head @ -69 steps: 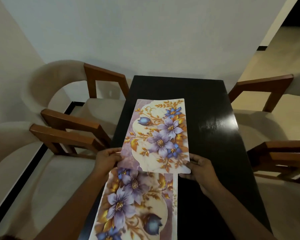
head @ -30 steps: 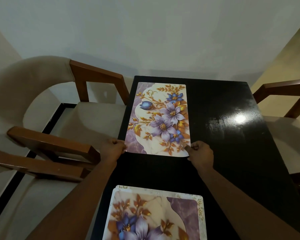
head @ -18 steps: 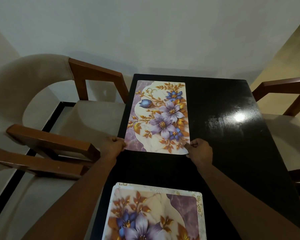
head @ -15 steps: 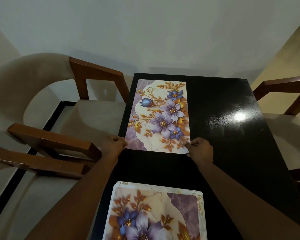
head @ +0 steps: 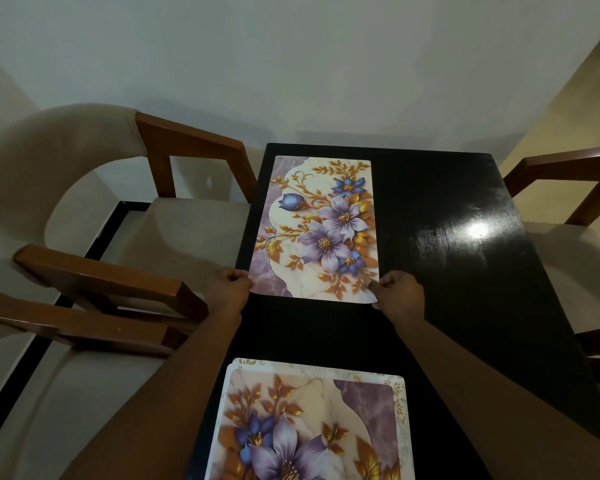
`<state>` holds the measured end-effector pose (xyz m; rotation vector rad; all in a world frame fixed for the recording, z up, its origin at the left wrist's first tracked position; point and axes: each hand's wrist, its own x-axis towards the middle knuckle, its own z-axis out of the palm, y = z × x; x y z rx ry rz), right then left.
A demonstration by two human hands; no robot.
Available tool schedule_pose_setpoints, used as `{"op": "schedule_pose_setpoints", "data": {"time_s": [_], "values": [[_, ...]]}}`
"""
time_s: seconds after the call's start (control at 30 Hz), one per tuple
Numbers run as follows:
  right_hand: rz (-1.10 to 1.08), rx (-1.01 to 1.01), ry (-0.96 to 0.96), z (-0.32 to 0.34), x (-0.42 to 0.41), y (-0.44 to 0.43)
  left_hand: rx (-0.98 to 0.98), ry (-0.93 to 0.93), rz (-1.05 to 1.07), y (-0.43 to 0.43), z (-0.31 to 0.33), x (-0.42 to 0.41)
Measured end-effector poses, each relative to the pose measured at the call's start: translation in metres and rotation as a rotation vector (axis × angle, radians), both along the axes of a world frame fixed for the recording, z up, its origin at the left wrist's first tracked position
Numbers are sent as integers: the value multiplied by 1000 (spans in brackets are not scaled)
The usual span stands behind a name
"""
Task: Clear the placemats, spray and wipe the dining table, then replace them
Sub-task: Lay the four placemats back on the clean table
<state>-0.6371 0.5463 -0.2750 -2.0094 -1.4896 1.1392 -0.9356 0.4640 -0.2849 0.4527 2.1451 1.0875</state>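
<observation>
A floral placemat (head: pixel 321 226) with purple and blue flowers lies flat on the far left part of the black dining table (head: pixel 465 271). My left hand (head: pixel 227 292) pinches its near left corner. At the near right corner my right hand (head: pixel 400 297) pinches the mat too. A small stack of placemats (head: pixel 312 424) of the same pattern lies on the table's near end, between my forearms.
Two wooden armchairs with beige cushions (head: pixel 125 258) stand along the table's left side. Another such chair (head: pixel 575 209) stands on the right. A pale wall runs just behind the table's far edge. The table's right half shines under a light.
I carried the top placemat off the near stack to the far left of the table and laid it flat. Over the last second it barely shifted; both hands stay on its near corners.
</observation>
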Motion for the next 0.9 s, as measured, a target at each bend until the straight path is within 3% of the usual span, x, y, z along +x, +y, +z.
{"op": "schedule_pose_setpoints", "data": {"time_s": [0.33, 0.47, 0.63, 0.77, 0.9], "values": [[-8, -20, -49, -4, -1, 3, 7, 83, -15, -2, -4, 3], [-21, -29, -110, -6, -5, 6, 8, 194, -41, -3, -6, 8], [-38, -5, -50, 3, 3, -13, -31, 271, -73, -21, 3, 18], [-75, -19, 119, 24, 27, -82, -39, 261, -159, -89, 15, 26], [26, -146, 141, 37, 68, -194, -42, 272, -330, -206, 18, 49]]}}
